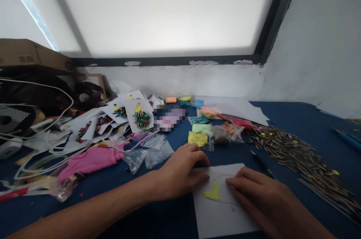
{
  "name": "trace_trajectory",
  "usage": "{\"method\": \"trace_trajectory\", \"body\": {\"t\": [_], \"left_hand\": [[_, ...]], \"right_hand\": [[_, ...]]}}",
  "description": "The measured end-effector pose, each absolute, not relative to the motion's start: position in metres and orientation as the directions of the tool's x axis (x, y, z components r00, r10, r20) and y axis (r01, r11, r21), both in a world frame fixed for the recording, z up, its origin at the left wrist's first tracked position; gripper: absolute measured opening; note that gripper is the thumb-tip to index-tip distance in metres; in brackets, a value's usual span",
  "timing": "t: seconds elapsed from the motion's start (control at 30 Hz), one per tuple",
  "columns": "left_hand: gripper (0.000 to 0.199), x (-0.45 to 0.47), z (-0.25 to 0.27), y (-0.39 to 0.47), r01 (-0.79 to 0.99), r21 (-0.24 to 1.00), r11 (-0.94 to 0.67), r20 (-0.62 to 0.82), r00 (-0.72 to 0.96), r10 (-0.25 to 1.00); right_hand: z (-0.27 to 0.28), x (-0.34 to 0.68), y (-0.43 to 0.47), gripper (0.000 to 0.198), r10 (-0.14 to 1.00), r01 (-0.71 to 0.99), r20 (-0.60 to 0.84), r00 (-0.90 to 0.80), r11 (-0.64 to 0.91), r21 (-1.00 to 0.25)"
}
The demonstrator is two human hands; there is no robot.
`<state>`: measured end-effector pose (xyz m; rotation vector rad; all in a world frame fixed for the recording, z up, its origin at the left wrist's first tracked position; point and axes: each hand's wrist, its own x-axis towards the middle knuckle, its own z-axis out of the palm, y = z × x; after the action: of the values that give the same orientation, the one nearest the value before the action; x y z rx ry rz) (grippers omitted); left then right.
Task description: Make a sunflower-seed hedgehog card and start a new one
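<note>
A white sheet of paper (225, 216) lies on the blue table in front of me, with a pencilled outline drawn on it. On the outline sits a flat, bent piece of yellow modelling clay (213, 192). My left hand (184, 171) rests at the sheet's upper left edge, its fingers bent and the thumb apart from them, touching the paper. Over the right side of the sheet is my right hand (261, 192), thumb and forefinger brought together near the outline. Whatever is between those fingertips is hidden or too small to name.
Sunflower seeds (293, 152) are heaped at right, near a dark pen (263, 163). Behind the sheet lie packets of coloured clay (198, 138). At left are pink clay (94, 160), white cables (42, 167), plastic bags (158, 152) and finished seed-covered cards (140, 116).
</note>
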<state>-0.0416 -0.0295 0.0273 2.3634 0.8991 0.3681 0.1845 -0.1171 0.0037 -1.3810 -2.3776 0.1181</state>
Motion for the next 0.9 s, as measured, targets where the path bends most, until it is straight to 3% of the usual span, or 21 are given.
{"method": "trace_trajectory", "body": {"t": [0.2,0.37,0.57,0.7,0.8,0.9], "left_hand": [[0.013,-0.044,0.040,-0.033,0.611,0.543,-0.576,-0.064,0.714,0.697],[0.002,-0.043,0.033,-0.030,0.613,0.582,-0.535,-0.042,0.679,0.733],[0.003,-0.035,0.027,-0.022,0.596,0.588,-0.547,0.007,0.673,0.740],[0.004,-0.029,0.020,-0.014,0.560,0.570,-0.601,0.088,0.686,0.722],[0.011,-0.031,0.017,-0.016,0.507,0.556,-0.659,0.226,0.670,0.707],[0.016,-0.042,0.019,-0.025,0.424,0.577,-0.698,0.275,0.704,0.655]], "right_hand": [[0.001,0.184,-0.118,0.022,0.836,0.829,0.302,-0.459,0.525,-0.192],[0.002,0.183,-0.116,0.022,0.819,0.818,0.344,-0.459,0.541,-0.197],[0.001,0.184,-0.114,0.023,0.792,0.806,0.446,-0.417,0.549,-0.222],[0.000,0.185,-0.114,0.029,0.787,0.811,0.485,-0.380,0.536,-0.235],[0.002,0.186,-0.114,0.031,0.776,0.803,0.463,-0.428,0.562,-0.198],[0.004,0.188,-0.114,0.031,0.761,0.786,0.418,-0.496,0.598,-0.156]]}}
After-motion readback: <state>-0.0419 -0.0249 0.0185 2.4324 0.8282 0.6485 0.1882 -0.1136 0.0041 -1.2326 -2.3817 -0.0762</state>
